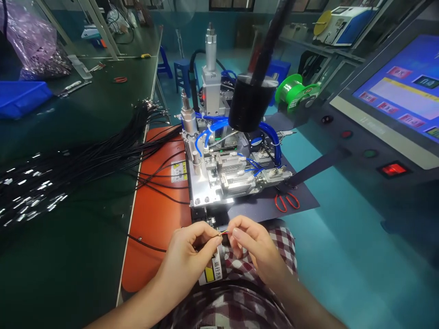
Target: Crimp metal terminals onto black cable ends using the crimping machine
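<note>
In front of my lap, my left hand [192, 251] pinches the end of a thin black cable [151, 246] between thumb and forefinger. Short coloured wires [224, 232] stick out from that end, among them yellow and red ones. My right hand [252, 242] closes thumb and forefinger on the tips of these wires; the fingers partly hide them. Just beyond both hands stands a metal machine [236, 178] with cylinders and blue air tubes. Several more black cables run from its left side to a large bundle of cables [99, 155].
The bundle lies across the dark green table [92, 256] and an orange board [157, 214]. Red-handled scissors [287, 202] rest right of the machine. A black cylinder on an arm [250, 107] hangs above it. A control screen [404, 87] stands right; a green wire spool [291, 93] sits behind.
</note>
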A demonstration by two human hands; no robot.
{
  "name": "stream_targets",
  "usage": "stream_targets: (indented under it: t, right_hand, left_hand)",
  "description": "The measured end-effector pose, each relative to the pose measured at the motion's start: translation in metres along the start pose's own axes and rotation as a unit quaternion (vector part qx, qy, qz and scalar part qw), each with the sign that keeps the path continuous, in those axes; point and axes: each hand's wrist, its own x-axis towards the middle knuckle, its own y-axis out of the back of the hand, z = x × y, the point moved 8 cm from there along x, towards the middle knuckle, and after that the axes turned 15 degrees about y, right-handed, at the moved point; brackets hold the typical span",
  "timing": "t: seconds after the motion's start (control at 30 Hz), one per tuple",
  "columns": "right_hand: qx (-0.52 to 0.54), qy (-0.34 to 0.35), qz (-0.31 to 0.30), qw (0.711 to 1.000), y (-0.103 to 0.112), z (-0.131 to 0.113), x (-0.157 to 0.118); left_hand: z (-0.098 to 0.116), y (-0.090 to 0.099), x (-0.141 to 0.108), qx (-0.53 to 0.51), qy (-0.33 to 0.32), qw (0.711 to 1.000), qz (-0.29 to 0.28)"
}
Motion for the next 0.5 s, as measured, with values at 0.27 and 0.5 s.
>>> stream_targets:
  t: [0.27, 0.5]
  right_hand:
    - [0.003, -0.015, 0.006, 1.000, -0.007, 0.008, 0.001]
    - [0.009, 0.002, 0.027, 1.000, -0.011, 0.015, -0.004]
  left_hand:
    - [0.001, 0.005, -0.002, -0.003, -0.007, 0.999, 0.031]
    - [-0.003, 0.003, -0.001, -0.124, 0.032, 0.992, -0.011]
